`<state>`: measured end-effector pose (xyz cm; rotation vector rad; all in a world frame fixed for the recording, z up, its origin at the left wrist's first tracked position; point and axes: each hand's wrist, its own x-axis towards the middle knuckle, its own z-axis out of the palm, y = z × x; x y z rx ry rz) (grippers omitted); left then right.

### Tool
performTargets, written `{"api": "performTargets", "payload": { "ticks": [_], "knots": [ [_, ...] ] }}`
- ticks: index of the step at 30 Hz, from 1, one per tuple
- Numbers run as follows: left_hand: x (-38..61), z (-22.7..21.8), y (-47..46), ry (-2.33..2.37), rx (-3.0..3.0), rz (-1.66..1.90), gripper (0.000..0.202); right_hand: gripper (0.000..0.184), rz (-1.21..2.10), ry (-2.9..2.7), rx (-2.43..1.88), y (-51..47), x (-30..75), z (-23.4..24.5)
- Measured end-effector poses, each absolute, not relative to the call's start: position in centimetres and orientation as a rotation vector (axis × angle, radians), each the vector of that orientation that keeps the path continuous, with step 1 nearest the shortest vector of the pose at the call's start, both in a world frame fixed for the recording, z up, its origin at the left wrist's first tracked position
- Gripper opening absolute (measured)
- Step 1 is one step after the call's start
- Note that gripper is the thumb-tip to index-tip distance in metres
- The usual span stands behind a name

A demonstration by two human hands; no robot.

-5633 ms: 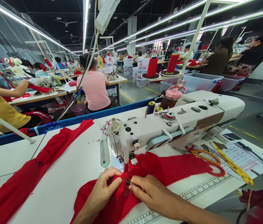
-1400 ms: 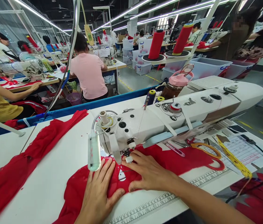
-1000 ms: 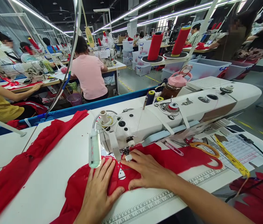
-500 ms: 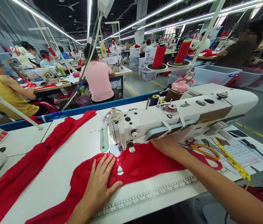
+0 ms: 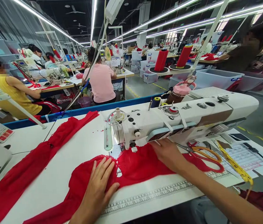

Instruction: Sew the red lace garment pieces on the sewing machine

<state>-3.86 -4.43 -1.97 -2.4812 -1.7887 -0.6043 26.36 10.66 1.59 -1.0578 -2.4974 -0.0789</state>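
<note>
A red lace bra (image 5: 138,166) lies under the head of a white sewing machine (image 5: 206,107), its lace edge by the needle area. My left hand (image 5: 102,179) rests flat on the left cup, fingers stretched forward and slightly apart. The small openwork centre of the bra is just right of those fingers. My right hand (image 5: 168,154) is below the machine arm, with its fingers bent at the upper edge of the right cup. Their tips are partly hidden, but they appear closed on the fabric.
Orange-handled scissors (image 5: 207,154) and a yellow tape measure (image 5: 235,163) lie at the right. A long bundle of red fabric (image 5: 26,165) crosses the table's left side. A printed ruler (image 5: 154,193) runs along the front edge. People work at machines beyond.
My right hand has come a little out from below the machine arm, showing more of its back and fingers. My left hand stays flat on the bra. The view has shifted slightly.
</note>
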Motion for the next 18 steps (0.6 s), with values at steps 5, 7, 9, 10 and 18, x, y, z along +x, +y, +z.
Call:
{"api": "performTargets", "payload": {
  "ticks": [5, 7, 9, 10, 18],
  "knots": [
    [-3.6, -2.7, -5.0, -1.740, -2.498, -0.684, 0.056, 0.036, -0.025, -2.640, -0.731, 3.7, 26.2, -0.1],
    [-3.6, -3.0, -5.2, -1.775, -2.501, -0.621, 0.058, 0.033, -0.029, -2.610, -0.759, 2.2, 26.8, -0.6],
    [-3.7, -3.1, -5.5, -1.795, -2.516, -0.581, 0.059, 0.029, 0.011, -2.596, -0.782, 1.6, 27.6, -0.7],
    [-3.6, -3.1, -5.6, -1.801, -2.525, -0.571, 0.059, 0.029, 0.041, -2.602, -0.777, 1.5, 28.0, -0.5],
    [-2.8, -2.7, -6.1, -1.802, -2.595, -0.583, 0.062, 0.037, 0.041, -2.675, -0.769, 1.1, 27.9, 0.9]
  ]
}}
